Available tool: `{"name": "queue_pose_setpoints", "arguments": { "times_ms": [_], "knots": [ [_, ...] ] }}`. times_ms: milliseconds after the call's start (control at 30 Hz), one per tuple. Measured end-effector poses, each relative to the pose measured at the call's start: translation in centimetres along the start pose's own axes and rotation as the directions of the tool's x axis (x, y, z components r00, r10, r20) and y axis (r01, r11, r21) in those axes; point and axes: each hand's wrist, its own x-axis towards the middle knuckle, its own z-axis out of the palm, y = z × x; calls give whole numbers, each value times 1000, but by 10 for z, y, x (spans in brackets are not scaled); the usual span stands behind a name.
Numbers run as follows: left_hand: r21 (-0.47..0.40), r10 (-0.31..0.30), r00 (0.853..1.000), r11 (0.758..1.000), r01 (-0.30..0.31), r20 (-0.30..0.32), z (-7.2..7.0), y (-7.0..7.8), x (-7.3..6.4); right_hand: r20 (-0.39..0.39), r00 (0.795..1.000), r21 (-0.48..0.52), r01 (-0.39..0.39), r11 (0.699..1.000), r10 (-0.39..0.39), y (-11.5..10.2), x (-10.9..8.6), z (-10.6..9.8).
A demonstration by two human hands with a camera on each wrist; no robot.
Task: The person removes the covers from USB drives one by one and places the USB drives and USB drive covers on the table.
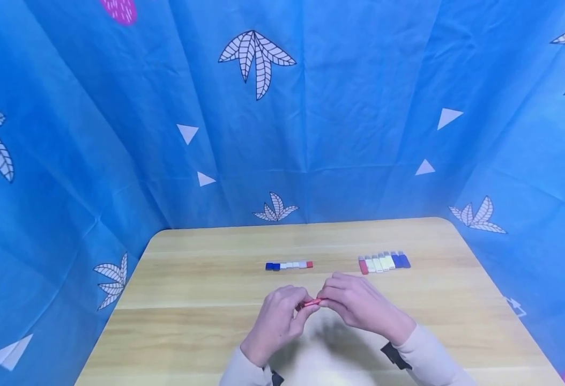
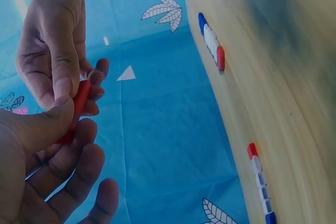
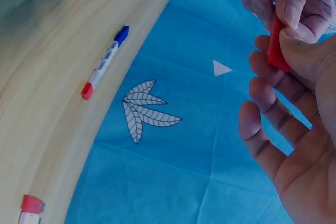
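Note:
Above the front of the table, both hands meet at a small red piece (image 1: 312, 302) that looks like a USB stick. My left hand (image 1: 277, 319) pinches one end between thumb and forefinger. At the other end, my right hand (image 1: 359, 303) pinches it with thumb and fingertips. In the left wrist view the red USB stick (image 2: 80, 98) is tilted and partly covered by the fingers. The right wrist view shows the stick (image 3: 276, 48) under the right thumb, the other fingers loosely spread. Whether its cap is on cannot be told.
Behind the hands lies a row of short blue, white and red pieces (image 1: 289, 265), like caps. To its right stands a row of longer red, whitish and blue sticks (image 1: 384, 262) with greyish far ends. A blue patterned curtain (image 1: 350, 118) hangs behind the wooden table (image 1: 191, 284).

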Motion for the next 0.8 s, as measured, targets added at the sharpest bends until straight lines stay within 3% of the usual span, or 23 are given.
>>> {"name": "queue_pose_setpoints", "arguments": {
  "times_ms": [400, 800],
  "knots": [
    [32, 20, 999, 999, -21, 32, 1, 8, 4, -26, 999, -11, 35, 999, -36, 3, -8, -6],
    [-19, 0, 996, 1000, 2, 94, 0, 12, 4, -35, 997, -2, 70, 998, -70, 3, -12, -8]
  ]
}}
